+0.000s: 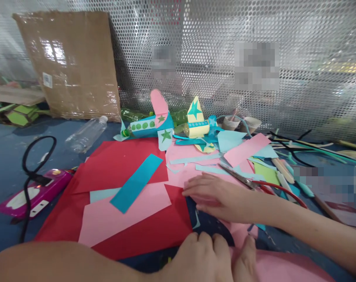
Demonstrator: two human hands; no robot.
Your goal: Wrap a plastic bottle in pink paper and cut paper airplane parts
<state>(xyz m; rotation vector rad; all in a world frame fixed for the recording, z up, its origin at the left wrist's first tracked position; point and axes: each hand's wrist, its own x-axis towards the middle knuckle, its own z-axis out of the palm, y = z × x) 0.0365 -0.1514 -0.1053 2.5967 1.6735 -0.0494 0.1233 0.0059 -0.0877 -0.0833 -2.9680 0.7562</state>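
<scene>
At the bottom centre, my left hand [207,256] is closed, its fingers curled under and thumb along the right. A pink paper sheet [286,264] lies under the thumb and runs off the bottom edge; the grip itself is partly hidden. Above it, my right hand [222,196] reaches in from the right, fingers stretched out over pink paper [182,176], with the thumb apart. Scissors with red handles [248,182] lie just beyond the right wrist. To the left are red paper sheets [122,162], a pink piece [122,211] and a blue paper strip [137,183].
Two paper-decorated bottle planes [148,126] [198,127] stand at the back, before a perforated metal panel [210,51]. A clear bottle [87,135], a cardboard sheet [72,66] and a magenta glue gun or similar device [37,194] with black cord are leftward. Paper scraps and sticks [283,170] lie right.
</scene>
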